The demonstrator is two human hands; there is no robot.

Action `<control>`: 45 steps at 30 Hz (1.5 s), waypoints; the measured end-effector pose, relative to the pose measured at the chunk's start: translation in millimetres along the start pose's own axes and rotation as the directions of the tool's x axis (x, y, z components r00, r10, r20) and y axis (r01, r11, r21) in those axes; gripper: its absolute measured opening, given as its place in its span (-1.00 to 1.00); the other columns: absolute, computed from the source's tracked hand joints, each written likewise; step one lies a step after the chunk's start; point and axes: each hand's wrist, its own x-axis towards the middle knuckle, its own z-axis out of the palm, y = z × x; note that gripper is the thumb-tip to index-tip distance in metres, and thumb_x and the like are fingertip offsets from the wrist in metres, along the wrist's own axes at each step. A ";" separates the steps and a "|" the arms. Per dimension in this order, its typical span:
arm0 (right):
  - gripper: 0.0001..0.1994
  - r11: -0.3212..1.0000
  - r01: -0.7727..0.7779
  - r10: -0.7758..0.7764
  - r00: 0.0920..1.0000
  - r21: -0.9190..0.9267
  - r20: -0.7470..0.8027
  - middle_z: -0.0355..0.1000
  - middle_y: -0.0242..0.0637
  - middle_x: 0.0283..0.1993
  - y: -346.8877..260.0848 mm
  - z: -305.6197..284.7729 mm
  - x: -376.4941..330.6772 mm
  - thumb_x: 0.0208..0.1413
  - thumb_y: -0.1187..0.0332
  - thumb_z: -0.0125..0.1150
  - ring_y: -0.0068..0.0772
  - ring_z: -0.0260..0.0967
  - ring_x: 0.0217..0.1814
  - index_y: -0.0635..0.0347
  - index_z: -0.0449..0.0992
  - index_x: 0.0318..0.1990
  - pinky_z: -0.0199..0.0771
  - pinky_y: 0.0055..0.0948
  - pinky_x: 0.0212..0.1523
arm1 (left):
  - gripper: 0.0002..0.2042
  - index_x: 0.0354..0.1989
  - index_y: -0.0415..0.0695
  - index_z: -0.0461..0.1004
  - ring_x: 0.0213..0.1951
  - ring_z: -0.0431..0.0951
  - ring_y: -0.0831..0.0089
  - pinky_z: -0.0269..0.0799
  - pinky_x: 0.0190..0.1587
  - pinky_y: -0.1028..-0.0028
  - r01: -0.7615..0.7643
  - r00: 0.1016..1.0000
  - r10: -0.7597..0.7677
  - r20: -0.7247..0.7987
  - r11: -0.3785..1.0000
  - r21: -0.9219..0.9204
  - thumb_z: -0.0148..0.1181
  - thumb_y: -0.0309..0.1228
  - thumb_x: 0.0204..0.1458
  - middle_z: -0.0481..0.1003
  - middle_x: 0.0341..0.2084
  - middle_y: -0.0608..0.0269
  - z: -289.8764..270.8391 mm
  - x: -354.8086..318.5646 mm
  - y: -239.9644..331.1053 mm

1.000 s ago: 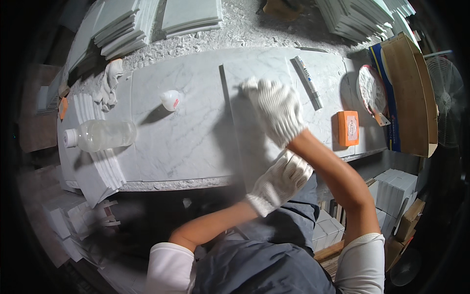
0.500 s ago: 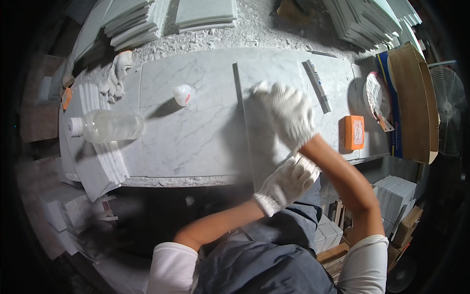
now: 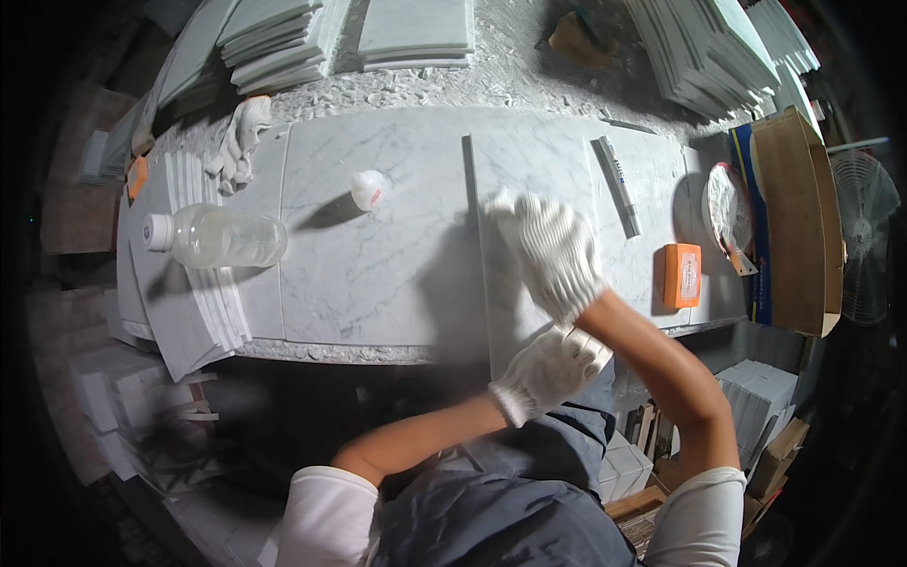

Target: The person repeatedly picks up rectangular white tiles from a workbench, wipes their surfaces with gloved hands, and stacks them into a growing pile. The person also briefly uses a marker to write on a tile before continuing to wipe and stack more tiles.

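Both my hands wear white knitted gloves. A long white marble tile (image 3: 498, 227) lies on the larger marble slabs and reaches over the bench's front edge. My right hand (image 3: 550, 250) is closed like a fist and presses on the tile's top; whatever its fingers hold is hidden under the glove. At the tile's near end my left hand (image 3: 553, 370) is closed with curled fingers on it, just below my right wrist. To the right of the tile lies a silver marker pen (image 3: 620, 187). An orange block-shaped hand pad (image 3: 682, 276) rests further right.
Left on the bench are a clear bottle (image 3: 230, 236) lying on thin tile strips (image 3: 210, 307), a small white bottle (image 3: 369, 190) and a loose glove (image 3: 240, 146). Tile stacks (image 3: 418, 33) stand behind. At right are a round tub (image 3: 727, 203), a cardboard box (image 3: 792, 217) and a fan (image 3: 862, 231).
The whole view has shifted slightly, so the bench appears lower and further right. My right hand has slid a little nearer to me along the tile; my left hand stays at its near end.
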 end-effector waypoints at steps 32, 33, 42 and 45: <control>-0.76 0.999 -0.040 0.041 0.992 -0.010 0.123 0.48 -0.22 -0.29 11.4 38.3 -59.6 0.34 0.21 0.07 -0.34 0.48 -0.41 0.18 0.54 -0.10 0.48 -0.35 -0.56 | -0.78 -0.05 -0.09 0.51 0.10 0.48 0.18 0.43 0.25 0.12 -0.244 0.963 0.231 0.138 0.966 0.083 0.18 -0.35 0.15 0.48 -0.03 0.17 -11.0 2.3 -6.1; -0.73 0.981 0.063 -0.050 0.996 -0.183 0.076 0.50 -0.18 -0.29 17.6 36.2 -56.5 0.35 0.19 0.06 -0.35 0.50 -0.42 0.19 0.56 -0.11 0.47 -0.35 -0.60 | -0.78 -0.05 -0.08 0.52 0.09 0.49 0.18 0.44 0.24 0.13 -0.262 0.959 0.252 0.129 0.962 0.071 0.17 -0.36 0.15 0.48 -0.04 0.18 -13.3 0.8 -5.3; -0.75 0.886 0.061 -0.151 0.975 -0.461 -0.162 0.47 -0.16 -0.24 8.9 38.6 -36.4 0.28 0.24 0.10 -0.28 0.48 -0.38 0.25 0.45 -0.06 0.47 -0.29 -0.48 | -0.82 -0.10 -0.03 0.56 0.01 0.55 0.21 0.53 0.15 0.23 -0.270 0.959 0.264 0.103 0.961 0.057 0.14 -0.39 0.15 0.53 -0.13 0.26 -29.4 -2.9 12.5; -0.77 0.996 0.085 -0.089 0.989 0.039 0.120 0.53 -0.21 -0.30 18.1 46.0 -86.1 0.30 0.31 0.07 -0.26 0.56 -0.37 0.26 0.53 -0.05 0.55 -0.26 -0.48 | -0.83 -0.11 -0.01 0.58 -0.01 0.57 0.21 0.55 0.12 0.26 -0.263 0.953 0.257 0.161 0.965 0.014 0.13 -0.40 0.15 0.54 -0.15 0.28 -31.9 -10.0 24.5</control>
